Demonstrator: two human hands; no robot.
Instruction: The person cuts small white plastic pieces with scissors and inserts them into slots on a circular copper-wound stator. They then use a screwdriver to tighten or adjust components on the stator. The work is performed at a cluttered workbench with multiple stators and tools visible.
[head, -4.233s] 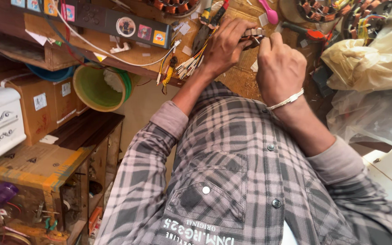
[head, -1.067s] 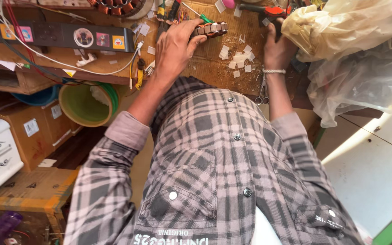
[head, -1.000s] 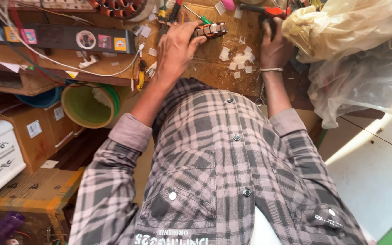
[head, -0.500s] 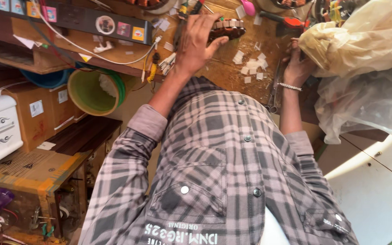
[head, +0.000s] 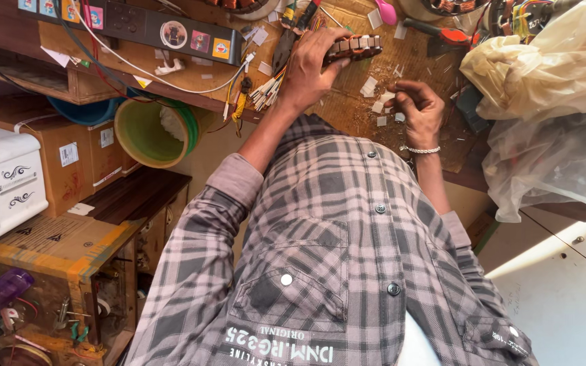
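Stator core (head: pixel 355 47) gripped in left hand (head: pixel 310 68), right hand (head: pixel 418 108) just beside

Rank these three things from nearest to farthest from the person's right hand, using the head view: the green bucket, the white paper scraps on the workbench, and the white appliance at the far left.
1. White paper scraps: on the workbench, just left of the right hand, at its fingers.
2. Green bucket: under the bench edge, well to the left.
3. White appliance: at the picture's left edge.
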